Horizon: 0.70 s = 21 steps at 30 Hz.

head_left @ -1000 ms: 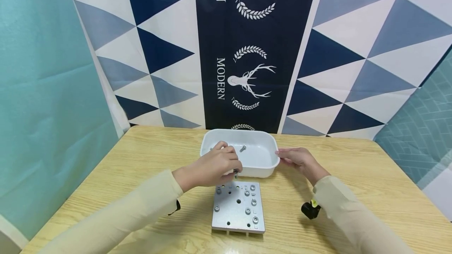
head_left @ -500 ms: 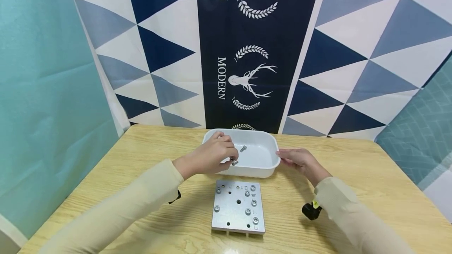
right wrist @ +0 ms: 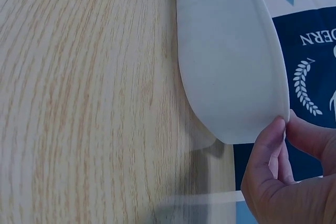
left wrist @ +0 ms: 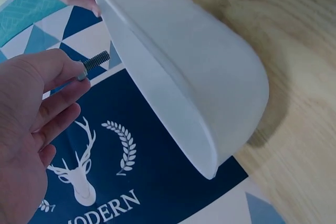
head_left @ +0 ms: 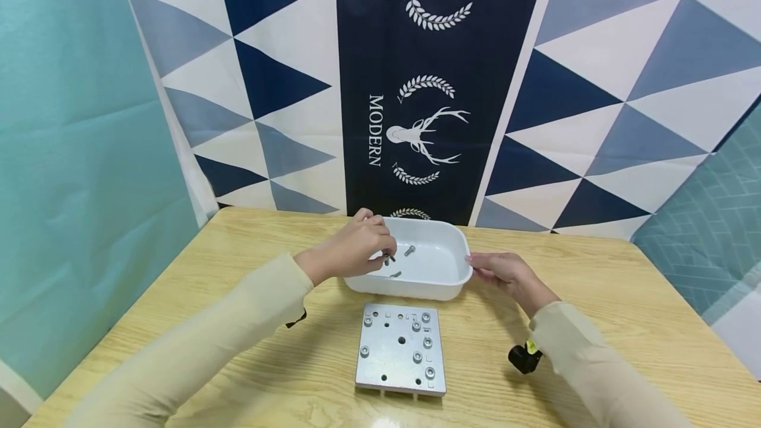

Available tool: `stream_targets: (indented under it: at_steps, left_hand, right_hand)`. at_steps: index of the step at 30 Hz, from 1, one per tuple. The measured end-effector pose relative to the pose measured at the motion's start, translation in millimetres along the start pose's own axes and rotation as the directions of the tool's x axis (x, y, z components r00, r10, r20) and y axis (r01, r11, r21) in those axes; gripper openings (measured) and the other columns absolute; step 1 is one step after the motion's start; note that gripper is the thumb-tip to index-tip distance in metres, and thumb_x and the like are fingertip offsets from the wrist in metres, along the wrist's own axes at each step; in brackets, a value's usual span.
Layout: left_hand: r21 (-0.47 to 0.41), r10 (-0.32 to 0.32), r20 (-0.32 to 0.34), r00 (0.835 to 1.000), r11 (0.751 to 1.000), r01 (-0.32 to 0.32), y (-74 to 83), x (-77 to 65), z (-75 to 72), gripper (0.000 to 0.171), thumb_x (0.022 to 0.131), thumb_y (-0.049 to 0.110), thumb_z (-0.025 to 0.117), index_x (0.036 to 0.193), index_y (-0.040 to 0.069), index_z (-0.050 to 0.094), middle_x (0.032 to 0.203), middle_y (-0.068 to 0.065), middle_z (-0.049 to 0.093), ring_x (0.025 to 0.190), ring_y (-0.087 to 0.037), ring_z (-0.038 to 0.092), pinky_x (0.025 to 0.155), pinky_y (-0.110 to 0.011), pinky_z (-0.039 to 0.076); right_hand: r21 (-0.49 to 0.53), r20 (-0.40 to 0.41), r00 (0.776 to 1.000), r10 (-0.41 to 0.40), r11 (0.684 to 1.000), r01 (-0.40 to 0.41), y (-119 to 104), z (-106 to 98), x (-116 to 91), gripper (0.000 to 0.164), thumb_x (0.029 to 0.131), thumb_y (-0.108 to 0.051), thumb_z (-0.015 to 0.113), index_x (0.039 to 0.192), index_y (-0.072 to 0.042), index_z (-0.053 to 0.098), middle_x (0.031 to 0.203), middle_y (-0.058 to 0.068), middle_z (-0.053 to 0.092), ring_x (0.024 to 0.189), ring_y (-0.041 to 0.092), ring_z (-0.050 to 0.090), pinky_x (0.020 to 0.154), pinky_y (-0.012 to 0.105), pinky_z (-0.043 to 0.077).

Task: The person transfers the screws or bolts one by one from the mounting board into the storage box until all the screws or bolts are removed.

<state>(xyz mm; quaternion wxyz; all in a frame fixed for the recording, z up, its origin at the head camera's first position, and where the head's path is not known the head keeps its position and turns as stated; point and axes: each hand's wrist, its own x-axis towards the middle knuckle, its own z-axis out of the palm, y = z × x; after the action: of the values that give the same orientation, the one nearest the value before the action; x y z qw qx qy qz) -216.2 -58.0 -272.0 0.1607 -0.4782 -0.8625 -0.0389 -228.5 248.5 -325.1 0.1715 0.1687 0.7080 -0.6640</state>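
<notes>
Bolts (head_left: 410,250) number ten in sight: two lying in the one white tray (head_left: 416,290), one held, and seven set in the one metal plate (head_left: 395,363); the left hand (head_left: 351,248) covers part of the tray, so more may be hidden. Two hands are at work. The held bolt (left wrist: 96,61) is silver-grey, with a rounded head and a dark, threaded shank. Thumb and fingertips of the left hand pinch it at the head, the shank pointing away from the fingers; it hangs above the left part of the tray. The right hand (head_left: 505,271) pinches the rim at the tray's right end between thumb and fingers. The plate, flat and silver, sits on the tabletop (head_left: 481,375) just in front of the tray, between the two forearms.
</notes>
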Motion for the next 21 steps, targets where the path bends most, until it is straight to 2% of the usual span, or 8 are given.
stream_targets:
  at_steps: [7, 16, 21]
  left_hand:
    - [0.024, -0.036, 0.048, 0.998, 0.999, 0.035, -8.1, 12.0, -3.5, 0.009, 0.085, 0.013, 0.068, 0.091, 0.019, 0.071, 0.089, 0.007, 0.072, 0.086, -0.014, 0.052, 0.089, -0.035, 0.034]
    - [0.018, -0.066, 0.119, 0.991, 0.998, 0.064, -13.3, 22.1, -2.2, 0.009, 0.087, 0.016, 0.067, 0.094, 0.019, 0.072, 0.092, 0.007, 0.073, 0.091, -0.014, 0.053, 0.091, -0.036, 0.034]
    - [-0.010, -0.098, 0.125, 0.987, 0.995, 0.100, -16.7, 30.0, -2.4, 0.011, 0.087, 0.015, 0.067, 0.095, 0.018, 0.072, 0.095, 0.006, 0.074, 0.092, -0.015, 0.052, 0.092, -0.036, 0.033]
  right_hand:
    - [0.001, 0.001, 1.000, -0.005, 1.000, 0.005, 1, 0, 0, 0.043, 0.086, -0.008, 0.069, 0.126, 0.004, 0.058, 0.072, -0.005, 0.069, 0.067, 0.004, 0.065, 0.073, 0.019, 0.056]
    - [0.004, 0.006, 1.000, -0.004, 1.000, 0.004, 2, 0, 0, 0.048, 0.086, -0.009, 0.069, 0.130, 0.005, 0.054, 0.073, -0.004, 0.069, 0.068, 0.004, 0.065, 0.074, 0.019, 0.056]
    - [0.000, 0.003, 1.000, -0.010, 1.000, 0.010, 3, 1, 1, 0.050, 0.087, -0.008, 0.068, 0.131, 0.006, 0.052, 0.074, -0.004, 0.069, 0.067, 0.004, 0.065, 0.074, 0.019, 0.056]
